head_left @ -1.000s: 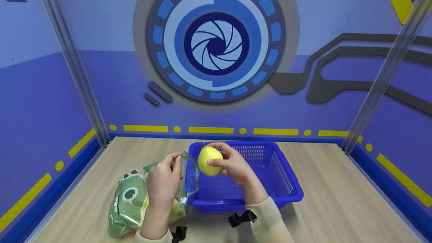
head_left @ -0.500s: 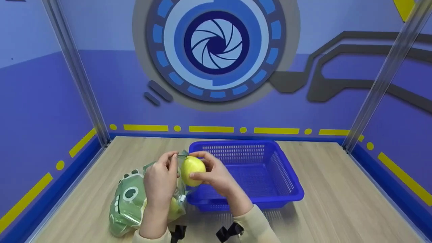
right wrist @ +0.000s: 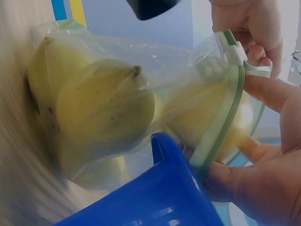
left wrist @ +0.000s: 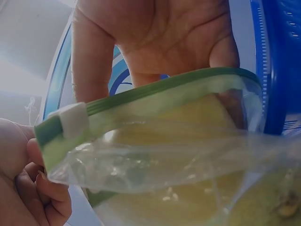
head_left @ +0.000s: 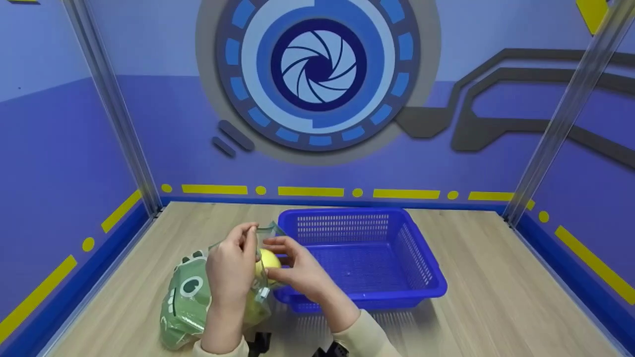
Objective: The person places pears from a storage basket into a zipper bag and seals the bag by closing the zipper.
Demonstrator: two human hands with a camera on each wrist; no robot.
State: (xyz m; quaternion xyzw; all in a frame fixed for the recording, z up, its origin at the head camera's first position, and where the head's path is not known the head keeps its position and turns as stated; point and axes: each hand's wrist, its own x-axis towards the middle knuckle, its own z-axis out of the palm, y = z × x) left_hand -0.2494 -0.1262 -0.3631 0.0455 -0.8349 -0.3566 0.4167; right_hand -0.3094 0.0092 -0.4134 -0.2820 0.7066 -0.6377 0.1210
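Observation:
My left hand (head_left: 229,270) pinches the rim of a zip bag (head_left: 183,300), which has a green cartoon-face front and a clear back. My right hand (head_left: 301,271) holds a yellow pear (head_left: 268,261) at the bag's mouth, partly hidden by the left hand and the plastic. In the right wrist view, that held pear (right wrist: 195,113) shows through the clear film, past the green zip strip (right wrist: 223,117). Lower in the bag lie several more pears (right wrist: 106,108). A white slider (left wrist: 74,120) sits at the strip's end, near the left fingers.
A blue plastic basket (head_left: 367,296) with slotted walls stands right of the bag, its near-left corner close to the right hand. Both rest on a wooden tabletop (head_left: 496,297). Blue printed panels (head_left: 163,134) enclose the table at the back and sides.
The right hand has carried the pear left and downward, from above the basket's left part into the bag's mouth. The left hand keeps its pinch and has shifted slightly left.

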